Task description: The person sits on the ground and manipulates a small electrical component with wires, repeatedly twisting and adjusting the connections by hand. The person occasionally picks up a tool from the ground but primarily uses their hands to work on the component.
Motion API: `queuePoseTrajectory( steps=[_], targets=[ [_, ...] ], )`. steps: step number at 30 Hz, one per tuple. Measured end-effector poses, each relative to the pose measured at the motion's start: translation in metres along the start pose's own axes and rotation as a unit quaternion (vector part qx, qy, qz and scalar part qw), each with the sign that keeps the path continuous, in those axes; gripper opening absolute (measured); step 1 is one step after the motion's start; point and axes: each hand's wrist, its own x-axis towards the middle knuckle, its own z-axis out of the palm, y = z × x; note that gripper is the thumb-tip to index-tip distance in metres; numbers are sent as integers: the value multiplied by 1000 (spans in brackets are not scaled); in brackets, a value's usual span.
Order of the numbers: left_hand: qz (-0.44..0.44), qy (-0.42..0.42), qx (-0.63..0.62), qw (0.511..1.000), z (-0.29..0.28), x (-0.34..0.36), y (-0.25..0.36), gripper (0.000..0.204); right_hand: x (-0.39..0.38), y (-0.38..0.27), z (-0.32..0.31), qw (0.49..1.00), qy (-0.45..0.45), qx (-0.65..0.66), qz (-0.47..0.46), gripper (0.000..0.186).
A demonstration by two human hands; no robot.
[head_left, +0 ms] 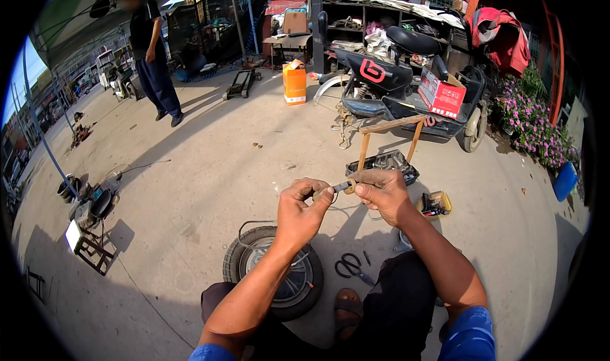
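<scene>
My left hand [300, 211] pinches a dark cable [340, 187] between thumb and forefinger, in front of my chest. At the cable's end my right hand [384, 194] holds a small brownish ring-shaped piece [350, 186]; whether the cable passes through it I cannot tell. Below my left forearm lies a wheel [310, 259] with a black tyre and metal hub, flat on the ground. A thin grey cable [254, 222] loops out over its tyre. Black-handled scissors [353, 267] lie on the concrete between the wheel and my right knee, beside a small dark rod [366, 257].
Ahead stand a wooden frame [393, 125], a black tray of parts [372, 163] and a yellow tool box [445, 203]. Farther back are a dark electric scooter [381, 75] carrying a red carton [440, 95], and an orange box [294, 83]. A person [149, 49] in a hat stands far left.
</scene>
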Motion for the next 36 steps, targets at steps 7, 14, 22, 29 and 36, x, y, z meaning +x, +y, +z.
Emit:
queuePoseTrajectory(
  steps=[7,14,22,29,36],
  targets=[
    [11,-3,32,999,-2,0,4,14,0,-1,8,1000,4,-13,-8,32],
    [3,-11,44,999,-2,0,1,14,-1,-1,9,1000,4,-23,-18,33],
    [42,-27,45,998,-1,1,0,16,0,-1,8,997,4,-58,-43,34],
    [-106,-36,-60,992,4,-1,12,19,0,3,3,987,-2,-129,-98,37],
    [-40,-60,-36,997,0,1,2,15,-1,-1,5,987,-8,-140,-76,34]
  ],
)
